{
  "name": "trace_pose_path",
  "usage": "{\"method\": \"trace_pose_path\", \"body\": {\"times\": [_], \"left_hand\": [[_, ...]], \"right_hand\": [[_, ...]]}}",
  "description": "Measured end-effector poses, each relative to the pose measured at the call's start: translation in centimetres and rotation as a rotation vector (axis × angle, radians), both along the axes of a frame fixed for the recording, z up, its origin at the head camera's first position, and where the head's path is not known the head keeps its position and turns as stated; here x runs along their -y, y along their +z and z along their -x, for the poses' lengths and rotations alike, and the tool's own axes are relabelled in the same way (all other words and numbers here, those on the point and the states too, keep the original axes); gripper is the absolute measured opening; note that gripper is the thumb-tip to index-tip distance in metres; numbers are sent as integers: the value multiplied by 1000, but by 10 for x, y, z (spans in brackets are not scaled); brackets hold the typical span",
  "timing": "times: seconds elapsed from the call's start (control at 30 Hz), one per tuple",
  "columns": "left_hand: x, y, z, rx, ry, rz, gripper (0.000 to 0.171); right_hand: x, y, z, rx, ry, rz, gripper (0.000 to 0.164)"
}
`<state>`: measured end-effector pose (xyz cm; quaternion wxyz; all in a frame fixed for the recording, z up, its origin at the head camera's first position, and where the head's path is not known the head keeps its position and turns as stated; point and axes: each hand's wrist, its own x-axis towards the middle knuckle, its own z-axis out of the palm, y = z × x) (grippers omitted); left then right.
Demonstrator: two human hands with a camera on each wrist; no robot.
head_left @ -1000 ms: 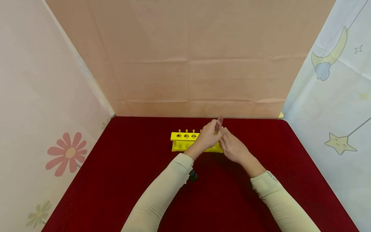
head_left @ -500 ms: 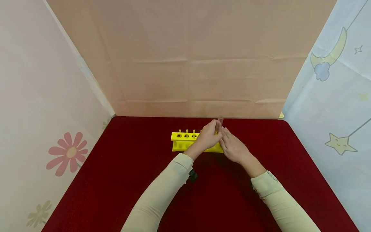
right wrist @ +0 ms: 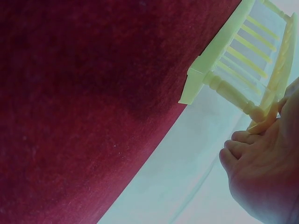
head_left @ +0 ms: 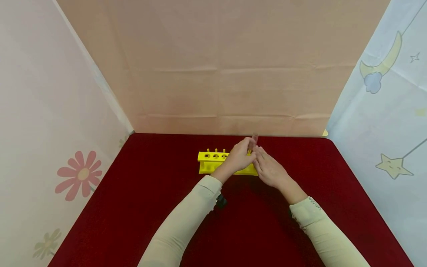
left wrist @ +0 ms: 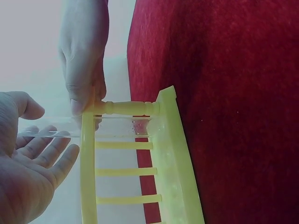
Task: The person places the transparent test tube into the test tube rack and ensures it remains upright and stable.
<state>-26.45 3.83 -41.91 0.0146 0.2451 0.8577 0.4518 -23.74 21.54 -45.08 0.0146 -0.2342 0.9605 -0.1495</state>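
A yellow test tube rack [head_left: 211, 157] stands on the red cloth, its holed top plate facing up. A clear test tube [head_left: 255, 138] stands upright in the hole at its right end, the lower end down near the base in the left wrist view. My left hand [head_left: 239, 155] is around the tube's upper part, thumb and fingers spread loosely apart beside it. The right hand [head_left: 271, 170] holds the rack's right end; in the left wrist view its thumb lies at the top plate's corner. In the right wrist view the fingers [right wrist: 238, 144] meet that same corner.
Red cloth [head_left: 253, 226] covers the table. A beige sheet [head_left: 213, 74] hangs behind it, with patterned sheets at both sides. A small black device [head_left: 221, 201] shows under the left wrist.
Both hands, the rack and the tube keep nearly the same places. The whole head view has shifted very slightly.
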Motion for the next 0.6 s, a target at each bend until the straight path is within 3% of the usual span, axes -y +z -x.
{"method": "trace_pose_path", "body": {"times": [0.6], "left_hand": [[4,5,1,-9,4,49,40]], "right_hand": [[-2,1,1,-34,-20,18,62]]}}
